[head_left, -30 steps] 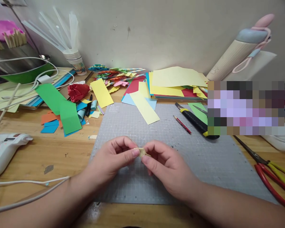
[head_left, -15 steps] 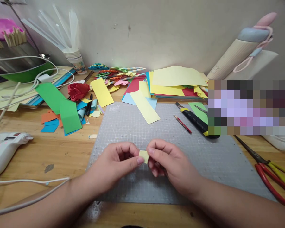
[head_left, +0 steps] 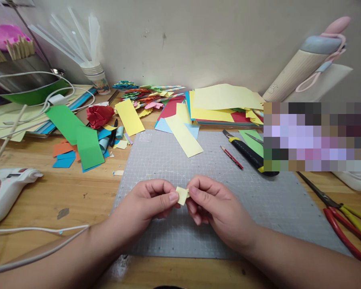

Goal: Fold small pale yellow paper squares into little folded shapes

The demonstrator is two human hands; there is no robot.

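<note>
Fingers of both your hands are closed in a pinch on one small piece of pale yellow paper (head_left: 182, 195), held just above the grey cutting mat (head_left: 258, 208). Going left to right: your left hand (head_left: 144, 206) clamps the paper's left edge between thumb and forefinger, the paper sits between the two hands, and your right hand (head_left: 212, 208) nips its right edge with the fingertips (head_left: 195, 192). The piece is folded and tilted, its upper corner leaning toward the right hand; its long axis runs roughly up and down, slightly slanted, across the line between your thumbs. Neither hand is clearly nearer, since both touch it. Off to the left lies the white glue gun (head_left: 9, 188), beyond the paper a pale yellow strip (head_left: 185, 136), and to the right a black utility knife (head_left: 248, 154) and red-handled scissors (head_left: 339, 214). Compared with half a second ago, the paper has turned from lying nearly square to the camera to a tilted stance, and your hands sit almost where they were.
</note>
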